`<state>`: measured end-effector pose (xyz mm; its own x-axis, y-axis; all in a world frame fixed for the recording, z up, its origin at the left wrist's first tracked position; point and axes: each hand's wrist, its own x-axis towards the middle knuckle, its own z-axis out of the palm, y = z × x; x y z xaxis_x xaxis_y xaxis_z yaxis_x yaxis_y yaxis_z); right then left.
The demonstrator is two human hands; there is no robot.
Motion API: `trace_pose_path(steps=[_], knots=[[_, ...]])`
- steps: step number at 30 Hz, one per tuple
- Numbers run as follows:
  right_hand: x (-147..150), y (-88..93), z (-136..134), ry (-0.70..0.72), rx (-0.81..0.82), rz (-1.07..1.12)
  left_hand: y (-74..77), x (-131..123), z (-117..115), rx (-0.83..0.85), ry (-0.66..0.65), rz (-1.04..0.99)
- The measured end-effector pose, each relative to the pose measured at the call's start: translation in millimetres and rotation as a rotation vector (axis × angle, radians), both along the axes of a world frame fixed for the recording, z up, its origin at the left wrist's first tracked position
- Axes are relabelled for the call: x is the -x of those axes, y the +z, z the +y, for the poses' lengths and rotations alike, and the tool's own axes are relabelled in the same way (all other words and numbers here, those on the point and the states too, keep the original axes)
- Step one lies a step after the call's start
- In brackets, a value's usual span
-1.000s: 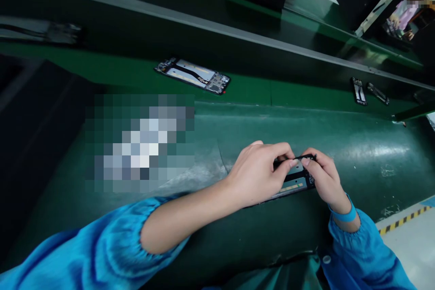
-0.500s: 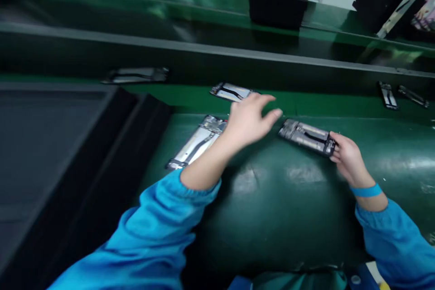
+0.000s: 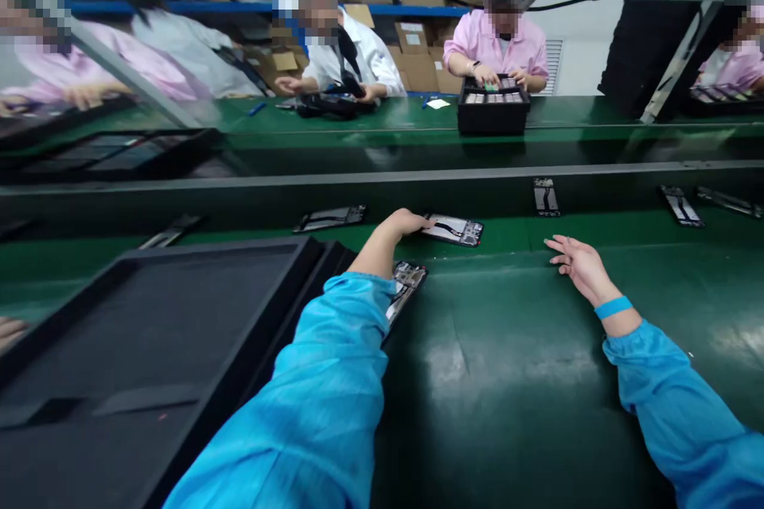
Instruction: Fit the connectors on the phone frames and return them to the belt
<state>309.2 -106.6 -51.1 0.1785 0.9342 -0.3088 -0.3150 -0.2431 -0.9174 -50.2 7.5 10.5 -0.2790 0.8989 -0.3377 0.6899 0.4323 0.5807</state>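
My left hand (image 3: 406, 223) reaches forward onto the green conveyor belt (image 3: 507, 235), its fingers closed on the near end of an open phone frame (image 3: 454, 229). Another phone frame (image 3: 404, 284) lies on the dark green bench just under my left forearm. Above the bench edge my right hand (image 3: 578, 262) hovers with fingers stretched out and nothing in it. It wears a blue wrist strap (image 3: 612, 307). A further phone frame (image 3: 546, 196) lies on the belt beyond my right hand.
A large black tray (image 3: 149, 334) fills the near left. More phone frames (image 3: 331, 217) (image 3: 680, 204) lie along the belt. Across the line, people in pink and white coats work; a black bin (image 3: 493, 107) stands before one of them.
My head has lifted, showing the far bench. My right hand has let go of the phone frame it carried. My left hand has gone forward to a frame on the belt.
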Motion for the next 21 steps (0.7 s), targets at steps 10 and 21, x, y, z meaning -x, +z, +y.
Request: trace_pose_path(steps=[10,21], knots=[[-23.3,-6.4,-34.6,0.118,-0.038,-0.053,-14.6,-53.6,-173.3,0.267,-0.36,-0.449],[-20.8,0.8,-42.8,0.196,-0.133,-0.306,-20.5,-121.5,-173.7,-0.506,-1.112,0.079]])
